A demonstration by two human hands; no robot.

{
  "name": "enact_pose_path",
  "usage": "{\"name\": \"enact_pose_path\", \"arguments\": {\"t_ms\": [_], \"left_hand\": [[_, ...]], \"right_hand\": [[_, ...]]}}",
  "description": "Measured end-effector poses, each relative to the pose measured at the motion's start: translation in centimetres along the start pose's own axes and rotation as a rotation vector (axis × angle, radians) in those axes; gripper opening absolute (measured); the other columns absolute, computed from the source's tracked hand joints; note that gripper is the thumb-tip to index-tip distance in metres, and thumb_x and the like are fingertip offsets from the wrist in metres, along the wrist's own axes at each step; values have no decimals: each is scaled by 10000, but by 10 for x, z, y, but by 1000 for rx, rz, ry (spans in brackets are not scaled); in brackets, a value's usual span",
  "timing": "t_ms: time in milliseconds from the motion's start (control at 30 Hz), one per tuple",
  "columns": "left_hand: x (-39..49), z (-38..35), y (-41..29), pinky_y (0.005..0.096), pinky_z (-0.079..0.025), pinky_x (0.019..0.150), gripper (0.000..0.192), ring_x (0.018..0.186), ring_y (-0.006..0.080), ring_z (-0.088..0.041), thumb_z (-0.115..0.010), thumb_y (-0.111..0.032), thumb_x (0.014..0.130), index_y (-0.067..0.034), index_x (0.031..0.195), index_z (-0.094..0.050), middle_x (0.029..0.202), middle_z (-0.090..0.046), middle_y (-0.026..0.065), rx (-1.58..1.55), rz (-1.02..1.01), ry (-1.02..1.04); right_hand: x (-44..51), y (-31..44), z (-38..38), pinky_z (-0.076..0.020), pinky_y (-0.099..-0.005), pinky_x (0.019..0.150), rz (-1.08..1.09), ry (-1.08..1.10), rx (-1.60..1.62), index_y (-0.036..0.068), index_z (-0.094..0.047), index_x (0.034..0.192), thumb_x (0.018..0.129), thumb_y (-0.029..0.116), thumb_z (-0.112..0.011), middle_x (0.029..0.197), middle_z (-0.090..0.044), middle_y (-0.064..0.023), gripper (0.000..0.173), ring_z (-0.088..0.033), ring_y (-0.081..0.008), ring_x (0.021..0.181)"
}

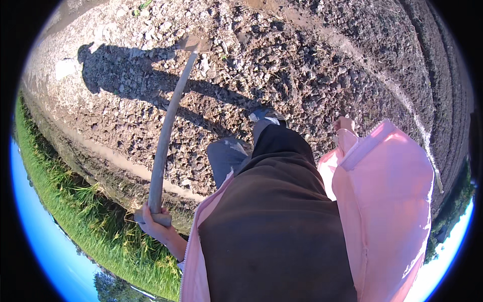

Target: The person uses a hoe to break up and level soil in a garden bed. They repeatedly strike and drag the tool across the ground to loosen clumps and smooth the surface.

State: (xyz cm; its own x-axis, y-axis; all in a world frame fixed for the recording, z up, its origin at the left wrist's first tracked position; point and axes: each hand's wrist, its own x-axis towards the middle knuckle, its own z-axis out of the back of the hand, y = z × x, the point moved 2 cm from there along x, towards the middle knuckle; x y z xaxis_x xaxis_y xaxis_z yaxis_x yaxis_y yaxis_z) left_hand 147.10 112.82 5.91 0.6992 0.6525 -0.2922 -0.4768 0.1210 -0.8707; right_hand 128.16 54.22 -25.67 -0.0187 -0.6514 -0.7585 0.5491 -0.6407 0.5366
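My left hand [153,222] grips the crosswise T-shaped grip [165,219] of a long-handled spade, at the lower left. Its worn, slightly curved wooden shaft [168,120] runs up and away over the soil. At the far end, the metal blade [194,43] rests at the ground, partly in my shadow; how deep it sits cannot be made out. Out to my right side, beside the flaring pink jacket [388,185], hangs my right hand [345,124]. Its fingers look curled, and I see no object in it, though the palm is hidden.
Broken, cloddy soil [302,68] surrounds my boots [266,115]. A muddy furrow [124,162] runs along the left, with a strip of tall green grass [86,222] beyond it. Another pale furrow [392,85] curves past on the right. My shadow [124,71] falls across the bed.
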Motion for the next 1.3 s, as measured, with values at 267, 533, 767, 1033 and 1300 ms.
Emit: {"name": "enact_pose_path", "arguments": {"t_ms": [267, 533, 767, 1033, 1300], "left_hand": [[106, 38, -28, 203, -362, 392, 280, 480, 137, -486, -515, -248, 805, -8, 946, -548, 777, -547, 105, 72, 10, -29], [200, 31, -93, 186, -375, 373, 345, 459, 123, -474, -498, -299, 843, 11, 988, -542, 855, -583, 96, -61, -102, 208], [224, 35, -95, 221, -412, 366, 281, 454, 141, -511, -572, -177, 816, -7, 989, -430, 867, -580, 139, -186, -53, 330], [243, 63, -71, 295, -457, 662, 188, 705, 159, -553, -550, -78, 803, -4, 940, -445, 885, -584, 139, -186, -164, 344], [259, 50, -88, 395, -412, 878, 250, 866, 264, -597, -547, -25, 767, -20, 995, -444, 797, -595, 128, -504, 15, 369]], "right_hand": [[-116, -126, -52, -472, -231, 439, -167, 205, -311, 36, -576, 707, 807, 127, -541, 597, -585, -70, 140, -572, -154, 478], [-217, -87, -242, -485, -267, 530, 358, 284, -294, -15, -591, 890, 712, 134, -566, 744, -634, -102, 234, -608, -145, 542], [-273, -50, -350, -467, -225, 413, 362, 554, -155, -19, -536, 926, 768, 61, -569, 701, -591, -81, 180, -586, -129, 529], [-409, 0, -486, -485, -239, 510, 484, 904, -361, -19, -523, 949, 805, 130, -553, 767, -594, -80, 209, -591, -136, 610], [-430, -39, -591, -531, -321, 616, -298, 1083, -519, 29, -437, 997, 876, 328, -540, 838, -558, -121, 338, -589, -217, 707]]}}
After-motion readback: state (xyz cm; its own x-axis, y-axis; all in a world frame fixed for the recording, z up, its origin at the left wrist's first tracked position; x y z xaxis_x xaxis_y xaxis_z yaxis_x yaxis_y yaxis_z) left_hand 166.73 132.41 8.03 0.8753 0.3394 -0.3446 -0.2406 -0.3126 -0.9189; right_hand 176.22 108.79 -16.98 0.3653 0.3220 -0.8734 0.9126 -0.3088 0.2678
